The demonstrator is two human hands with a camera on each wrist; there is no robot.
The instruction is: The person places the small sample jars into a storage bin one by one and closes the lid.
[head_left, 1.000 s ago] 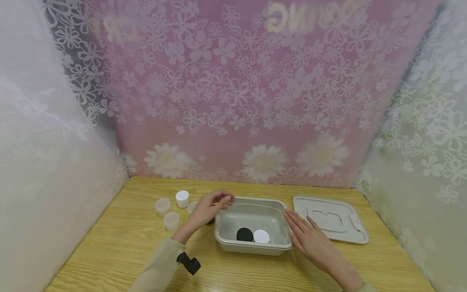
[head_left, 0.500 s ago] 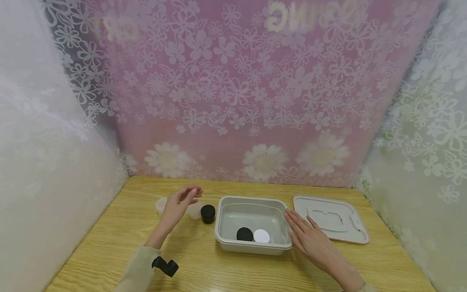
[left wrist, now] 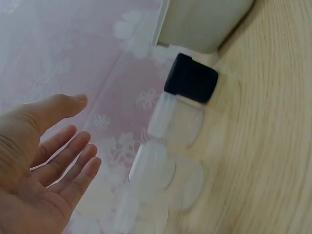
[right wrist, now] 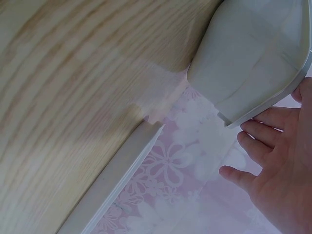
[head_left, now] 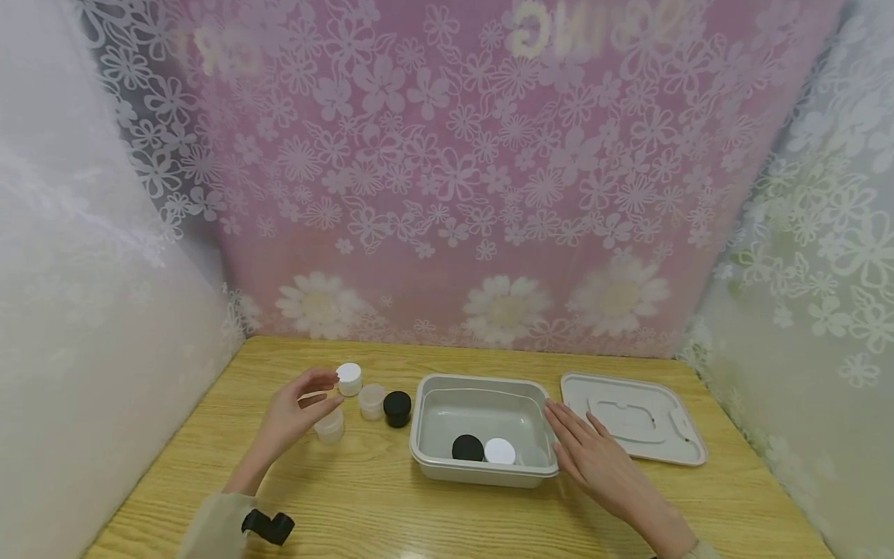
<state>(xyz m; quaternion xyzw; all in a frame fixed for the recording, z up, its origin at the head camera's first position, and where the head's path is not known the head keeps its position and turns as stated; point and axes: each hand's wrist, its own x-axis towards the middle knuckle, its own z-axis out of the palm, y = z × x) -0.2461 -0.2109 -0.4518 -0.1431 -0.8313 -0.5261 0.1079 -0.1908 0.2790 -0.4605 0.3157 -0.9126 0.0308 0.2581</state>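
So, part-filled, it seems: black jar [head_left: 467, 448] and white jar [head_left: 499, 452] inside the tub [head_left: 482, 475], other jars [head_left: 372, 402] outside, lid [head_left: 628, 423] off; my left hand [head_left: 289, 413] gapes, empty, near those jars, my right hand [head_left: 595, 467] straight-fingered against the tub.

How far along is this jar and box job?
Apparently done: one black-topped jar and one white-topped jar are inside the box. In hand: the empty left hand hovers near the translucent jars; the right hand touches the box's rim. Probably left: the black jar, white jar and translucent jars on the table, then the lid, lying beside the box.
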